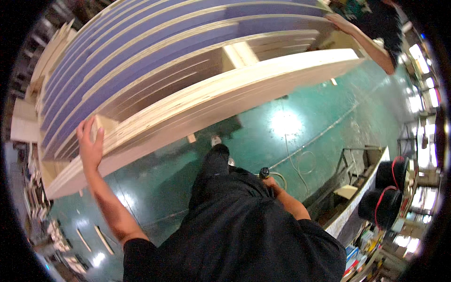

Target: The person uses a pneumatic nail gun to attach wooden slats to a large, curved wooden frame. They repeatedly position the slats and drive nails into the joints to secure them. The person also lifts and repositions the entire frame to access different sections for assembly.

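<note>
One wooden frame (pixel 202 95) under left hand (pixel 90 148), tool (pixel 264 172) in right hand (pixel 270 182)

No text, label, number or sign can be read anywhere; on the colourful items (pixel 355 260) at lower right (small and blurred), no lettering can be made out.

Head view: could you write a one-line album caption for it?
Left hand on a large wooden frame, right hand around a dark tool, above green floor.
</note>
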`<state>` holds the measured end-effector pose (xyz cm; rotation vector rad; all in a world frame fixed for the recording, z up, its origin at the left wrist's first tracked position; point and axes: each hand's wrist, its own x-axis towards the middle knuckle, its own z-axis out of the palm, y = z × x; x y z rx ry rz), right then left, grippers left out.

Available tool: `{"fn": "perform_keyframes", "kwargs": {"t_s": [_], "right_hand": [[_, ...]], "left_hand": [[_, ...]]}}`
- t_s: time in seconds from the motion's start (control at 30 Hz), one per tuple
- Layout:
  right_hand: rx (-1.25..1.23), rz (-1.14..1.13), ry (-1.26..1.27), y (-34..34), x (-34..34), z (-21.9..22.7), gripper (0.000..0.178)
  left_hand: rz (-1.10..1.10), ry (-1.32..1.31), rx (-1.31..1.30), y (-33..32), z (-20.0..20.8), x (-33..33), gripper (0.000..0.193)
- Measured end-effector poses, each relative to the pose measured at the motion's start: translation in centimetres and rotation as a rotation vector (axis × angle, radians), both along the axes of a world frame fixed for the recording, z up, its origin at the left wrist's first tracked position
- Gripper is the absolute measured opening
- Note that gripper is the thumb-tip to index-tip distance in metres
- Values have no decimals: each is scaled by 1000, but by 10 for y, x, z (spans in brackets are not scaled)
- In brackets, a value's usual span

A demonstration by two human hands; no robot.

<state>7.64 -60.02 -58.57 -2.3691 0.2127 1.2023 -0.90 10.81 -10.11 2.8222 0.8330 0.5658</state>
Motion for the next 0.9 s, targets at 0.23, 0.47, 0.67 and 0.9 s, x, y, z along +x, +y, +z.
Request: {"fn": "perform_keyframes", "kwargs": {"t_s": [0.23, 0.47, 0.67, 0.9], "right_hand": [[99, 336, 53, 30, 36, 4, 41], [89, 418, 63, 34, 57, -47, 34], [231, 215, 187, 83, 68, -9, 29], [529, -213, 290, 104, 43, 81, 31]], "left_hand": [[8, -80, -37, -14, 7, -2, 51], [61, -36, -53, -13, 12, 6, 50], [-34, 52, 71, 28, 40, 6, 51], [-301, 107, -71, 142, 54, 51, 54]]}}
